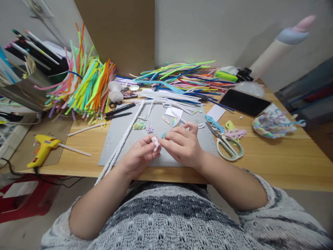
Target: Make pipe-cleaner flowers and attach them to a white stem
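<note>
Beneath a pale wall (195, 31), a wooden tabletop (281, 159) is carrying a pile of fuzzy stems (177, 78) and a grey mat (158, 118). Your left hand (139, 152) is pinching a pale pink piece (155, 142) above the mat's near side. Your right hand (186, 146) is holding its fingertips at the piece's right side; whether that grip is closing on anything, one cannot tell. Soft material is probably creasing easily, so a light left pinch and small right fingertip adjustments are likely serving you best. Your fingers are covering much of the piece, its folds are blurring, a blue scrap (163, 135) is half hiding by your right fingers, and white cord (127, 131) is disappearing behind your left forearm.
</note>
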The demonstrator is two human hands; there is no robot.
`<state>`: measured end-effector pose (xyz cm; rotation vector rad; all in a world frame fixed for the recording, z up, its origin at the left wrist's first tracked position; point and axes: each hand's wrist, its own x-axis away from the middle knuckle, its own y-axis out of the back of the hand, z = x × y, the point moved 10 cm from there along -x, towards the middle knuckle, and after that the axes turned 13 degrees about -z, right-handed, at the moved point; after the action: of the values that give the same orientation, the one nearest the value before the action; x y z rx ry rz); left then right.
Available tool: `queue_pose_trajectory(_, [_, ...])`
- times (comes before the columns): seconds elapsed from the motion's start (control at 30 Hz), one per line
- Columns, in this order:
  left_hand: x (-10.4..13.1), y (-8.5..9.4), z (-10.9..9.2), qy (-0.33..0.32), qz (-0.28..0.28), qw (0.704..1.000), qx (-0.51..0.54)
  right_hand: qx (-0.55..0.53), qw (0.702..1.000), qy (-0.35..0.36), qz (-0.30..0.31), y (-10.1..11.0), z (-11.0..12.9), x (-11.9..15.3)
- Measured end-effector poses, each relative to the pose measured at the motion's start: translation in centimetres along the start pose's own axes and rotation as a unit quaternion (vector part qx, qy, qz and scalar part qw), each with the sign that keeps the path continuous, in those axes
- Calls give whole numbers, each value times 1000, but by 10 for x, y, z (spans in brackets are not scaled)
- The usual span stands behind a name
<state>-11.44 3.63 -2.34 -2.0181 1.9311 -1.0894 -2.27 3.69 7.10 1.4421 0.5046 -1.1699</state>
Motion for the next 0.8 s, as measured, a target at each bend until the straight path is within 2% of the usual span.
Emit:
queue_pose_trajectory(0.13, [5,-2,-20,-104,11,990,-90,-33,999,-25,-19,4,-1,-1])
queue_pose_trajectory(0.23, [12,-7,-35,-185,27,968,-170,-50,998,-16,-40,9,1,-2])
queue_pose_trajectory(0.3, [18,-11,-45,-244,36,939,-239,-52,997,5,-59,14,5,-2])
queue_pose_trajectory(0.4, [32,-19,-59,-343,40,874,-341,-50,996,14,-73,17,6,-1])
queue_pose_trajectory(0.5, [41,-22,-64,-387,31,830,-400,-40,997,9,-71,17,3,1])
queue_pose_trajectory(0.67, [45,-24,-66,-393,22,826,-403,-23,991,56,-119,26,10,4])
queue_pose_trajectory(0.8, [44,-26,-64,-369,25,850,-375,-33,994,29,-98,21,6,2])
